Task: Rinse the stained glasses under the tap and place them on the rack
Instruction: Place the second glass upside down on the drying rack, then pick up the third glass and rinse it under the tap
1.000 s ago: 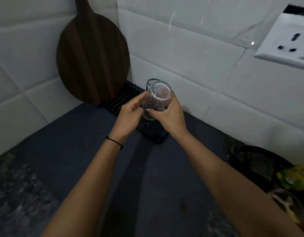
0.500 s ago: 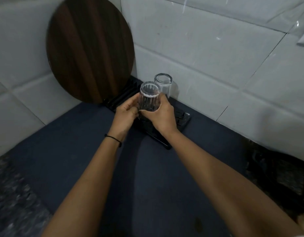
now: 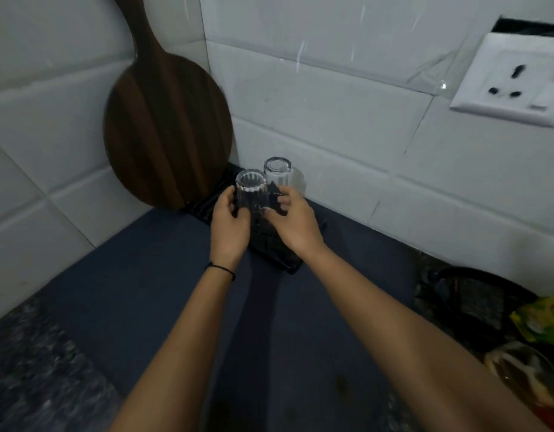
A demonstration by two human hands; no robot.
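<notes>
Half a second ago we gripped the glass (image 3: 251, 194) tightly; now it stands upside down on the rack (image 3: 282, 260) beside the other glass (image 3: 279, 174), and our left hand (image 3: 230, 226) and right hand (image 3: 296, 226) loosen, fingers spread around it. This placement looks done.

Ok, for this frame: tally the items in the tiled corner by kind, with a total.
Clear glasses: 2, near glass and far glass, upside down on the rack
Black rack: 1
Round wooden board: 1
Wall socket: 1
Total: 5
</notes>
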